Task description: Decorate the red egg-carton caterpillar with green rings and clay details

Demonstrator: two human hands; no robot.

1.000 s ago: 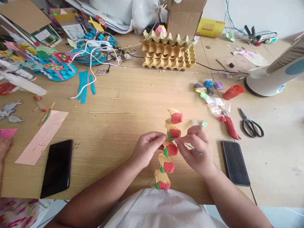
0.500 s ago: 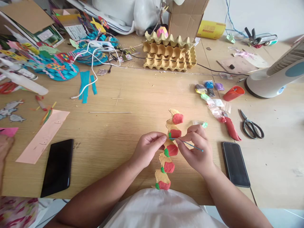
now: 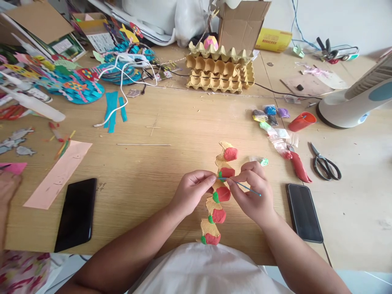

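At the near edge of the wooden table [image 3: 137, 163]: head view, and here's the egg-carton strip [image 3: 212, 206], running out from the white shirt [image 3: 196, 273] between two bare hands; whether it rests fully on the wood, I can't tell.
Clay: five red clay patches [image 3: 218, 215] along it, one per cup, with green clay patches [image 3: 210, 219] beside the four nearest the shirt.
Left hand: here's the left hand [image 3: 194, 190], thumb and fingers pinched together on the strip's left edge, near the second cup from the far end.
Right hand: and the right hand [image 3: 253, 192], thumb and forefinger nipped tight around a slim blue stick [image 3: 248, 189], its tip right at the green of that second cup, its tail slanting back below the palm.
Right side: scissors [image 3: 326, 163] with blades parted a little, a dark-screened phone [image 3: 304, 212] near the forearm, a tilted red cup [image 3: 301, 121] just beside small bagged clay packets [image 3: 270, 110].
Left side: a black phone [image 3: 76, 214], a pale pink paper strip [image 3: 58, 175] just beside it, and at the edge another person's hand [image 3: 9, 185] by magenta paper [image 3: 15, 167], too cut off to read its grip.
Far side: stacked egg cartons [image 3: 214, 73], blue paper strips [image 3: 112, 114], and a thin wooden stick [image 3: 143, 144] lying nearer.
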